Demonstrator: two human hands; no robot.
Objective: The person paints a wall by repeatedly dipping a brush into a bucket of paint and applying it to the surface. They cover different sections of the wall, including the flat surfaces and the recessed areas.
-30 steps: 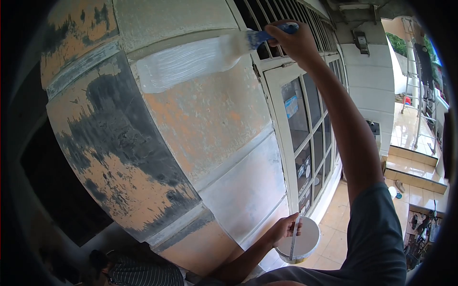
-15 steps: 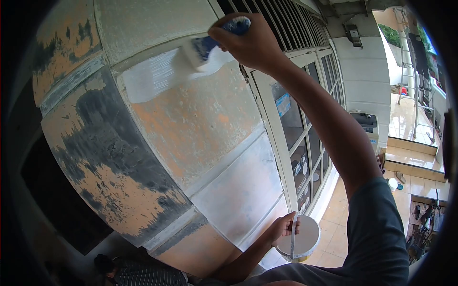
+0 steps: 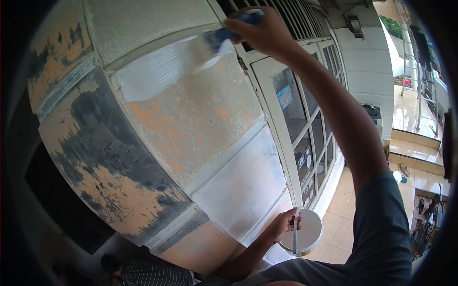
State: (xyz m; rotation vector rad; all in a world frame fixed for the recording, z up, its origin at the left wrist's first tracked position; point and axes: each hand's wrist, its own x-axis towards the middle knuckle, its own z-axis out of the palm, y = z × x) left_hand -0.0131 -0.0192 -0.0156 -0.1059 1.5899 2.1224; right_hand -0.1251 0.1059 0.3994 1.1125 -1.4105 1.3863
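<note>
My right hand [image 3: 268,34] grips a wide paintbrush [image 3: 220,40] with a blue handle, high on the wall. Its pale bristles press against the upper panel, smeared by motion. Wet white paint [image 3: 155,69] covers a streaky band along the top of that panel, while the lower part [image 3: 191,119] stays patchy grey and orange. Down low, my left hand [image 3: 287,224] is closed on the strap-like handle of a paint bucket [image 3: 312,233]. The bucket hangs tilted, its pale inside showing. Below the upper panel lies a whitened panel [image 3: 241,183].
Right of the panels stands a glazed door frame [image 3: 300,138], with a slatted vent [image 3: 296,21] above. Dark-patched wall [image 3: 109,138] runs left. A person in a striped shirt [image 3: 155,274] is at lower left. A ladder [image 3: 412,71], steps and a bicycle [image 3: 429,214] are far right.
My right hand and the brush have shifted a little to the right along the top of the panel. The camera view has turned slightly. My left hand still holds the bucket.
</note>
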